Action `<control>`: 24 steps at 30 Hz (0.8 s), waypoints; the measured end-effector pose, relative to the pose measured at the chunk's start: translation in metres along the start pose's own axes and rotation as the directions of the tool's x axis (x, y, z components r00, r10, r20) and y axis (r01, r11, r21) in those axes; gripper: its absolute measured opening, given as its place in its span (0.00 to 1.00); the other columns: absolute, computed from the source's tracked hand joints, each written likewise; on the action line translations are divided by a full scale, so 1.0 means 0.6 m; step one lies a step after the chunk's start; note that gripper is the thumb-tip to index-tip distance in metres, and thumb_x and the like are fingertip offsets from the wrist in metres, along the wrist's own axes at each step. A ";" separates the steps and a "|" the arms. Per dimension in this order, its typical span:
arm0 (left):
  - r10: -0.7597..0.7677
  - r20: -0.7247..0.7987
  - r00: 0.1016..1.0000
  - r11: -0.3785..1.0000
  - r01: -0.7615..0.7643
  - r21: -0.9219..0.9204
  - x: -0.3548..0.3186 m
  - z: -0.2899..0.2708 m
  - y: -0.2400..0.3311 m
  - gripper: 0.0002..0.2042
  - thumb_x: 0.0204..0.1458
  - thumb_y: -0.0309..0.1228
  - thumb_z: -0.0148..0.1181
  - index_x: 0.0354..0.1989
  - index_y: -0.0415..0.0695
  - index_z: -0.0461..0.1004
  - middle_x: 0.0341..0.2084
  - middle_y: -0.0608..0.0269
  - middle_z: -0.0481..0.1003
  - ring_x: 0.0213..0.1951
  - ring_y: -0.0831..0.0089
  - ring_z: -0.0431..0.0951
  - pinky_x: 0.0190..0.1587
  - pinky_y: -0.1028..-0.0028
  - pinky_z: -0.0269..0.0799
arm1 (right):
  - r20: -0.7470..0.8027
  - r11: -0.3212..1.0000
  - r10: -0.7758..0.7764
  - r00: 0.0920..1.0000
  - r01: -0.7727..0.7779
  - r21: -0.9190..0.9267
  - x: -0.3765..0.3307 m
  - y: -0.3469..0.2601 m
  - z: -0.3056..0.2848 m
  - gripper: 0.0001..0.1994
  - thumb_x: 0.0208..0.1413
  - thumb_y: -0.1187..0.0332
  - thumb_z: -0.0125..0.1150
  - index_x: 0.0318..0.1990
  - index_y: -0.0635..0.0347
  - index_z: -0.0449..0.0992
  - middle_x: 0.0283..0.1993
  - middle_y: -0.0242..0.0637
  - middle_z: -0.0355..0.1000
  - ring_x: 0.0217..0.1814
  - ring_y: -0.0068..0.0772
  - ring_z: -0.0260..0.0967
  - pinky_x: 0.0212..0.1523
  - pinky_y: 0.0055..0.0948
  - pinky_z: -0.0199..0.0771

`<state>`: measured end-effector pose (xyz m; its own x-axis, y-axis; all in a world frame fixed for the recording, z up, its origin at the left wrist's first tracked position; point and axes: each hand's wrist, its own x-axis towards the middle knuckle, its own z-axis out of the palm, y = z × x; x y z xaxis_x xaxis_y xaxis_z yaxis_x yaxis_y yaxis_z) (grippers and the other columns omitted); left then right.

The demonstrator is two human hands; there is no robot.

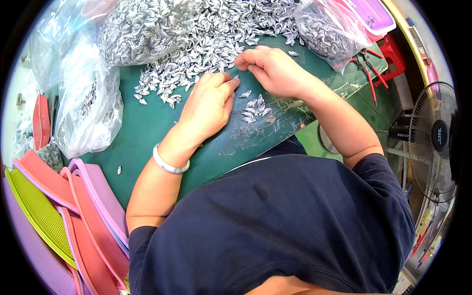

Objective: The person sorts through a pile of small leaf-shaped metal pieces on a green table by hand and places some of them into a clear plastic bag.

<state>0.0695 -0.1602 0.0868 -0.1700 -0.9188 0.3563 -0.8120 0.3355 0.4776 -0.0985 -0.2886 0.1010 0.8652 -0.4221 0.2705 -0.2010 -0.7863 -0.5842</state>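
A heap of small silver leaf-shaped pieces [223, 37] covers the far part of the green table [147, 142]. At the heap's near edge, my left hand [209, 103] is closed, thumb and index finger pinched on a silver leaf-shaped piece [236, 77]. Just right of it, my right hand [278, 71] has its fingers bent and pressed together. What they hold, if anything, is hidden. Closer to me, below the gap between both hands, lies a small separate group of the same pieces [255, 109].
Clear plastic bags filled with pieces stand at the far left [142, 34] and far right [332, 37]. Red-handled pliers [366, 66] lie on the table's right corner. Stacked plastic baskets [93, 211] crowd the left side. A fan [435, 137] stands at right.
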 end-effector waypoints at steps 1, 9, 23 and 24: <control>-0.004 0.004 1.000 1.000 0.004 0.002 -0.001 -0.002 -0.001 0.10 0.48 0.22 0.58 0.40 0.38 0.77 0.39 0.55 0.75 0.43 0.57 0.73 0.49 0.65 0.69 | -0.004 0.999 -0.023 1.000 0.023 -0.030 0.002 0.001 0.002 0.12 0.51 0.80 0.52 0.43 0.63 0.74 0.39 0.42 0.75 0.44 0.45 0.71 0.45 0.37 0.72; -0.016 0.064 0.998 0.999 0.014 0.032 -0.008 -0.025 0.000 0.08 0.47 0.23 0.59 0.36 0.37 0.76 0.37 0.55 0.75 0.41 0.57 0.74 0.46 0.64 0.70 | 0.013 0.989 -0.108 0.994 0.108 -0.103 0.010 0.009 0.014 0.10 0.52 0.80 0.51 0.41 0.62 0.74 0.38 0.41 0.73 0.46 0.45 0.67 0.47 0.38 0.70; -0.015 0.011 1.000 0.999 0.015 0.030 0.007 -0.002 -0.002 0.09 0.49 0.24 0.59 0.39 0.39 0.76 0.36 0.54 0.74 0.41 0.57 0.73 0.46 0.64 0.69 | 0.024 0.999 -0.026 0.999 0.027 -0.028 0.007 0.006 -0.010 0.08 0.52 0.79 0.52 0.38 0.60 0.73 0.35 0.41 0.72 0.40 0.46 0.69 0.42 0.38 0.69; -0.023 0.012 1.000 0.999 0.023 0.038 0.007 -0.003 -0.002 0.08 0.48 0.24 0.59 0.38 0.39 0.77 0.35 0.55 0.74 0.40 0.57 0.73 0.45 0.64 0.70 | 0.006 0.999 -0.019 1.000 0.019 -0.031 0.007 0.006 -0.010 0.08 0.52 0.79 0.52 0.38 0.60 0.73 0.35 0.41 0.72 0.40 0.46 0.69 0.42 0.38 0.69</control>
<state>0.0711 -0.1639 0.0891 -0.1580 -0.9288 0.3353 -0.8361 0.3064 0.4549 -0.0985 -0.2960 0.1045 0.8715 -0.4046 0.2770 -0.1984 -0.8076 -0.5553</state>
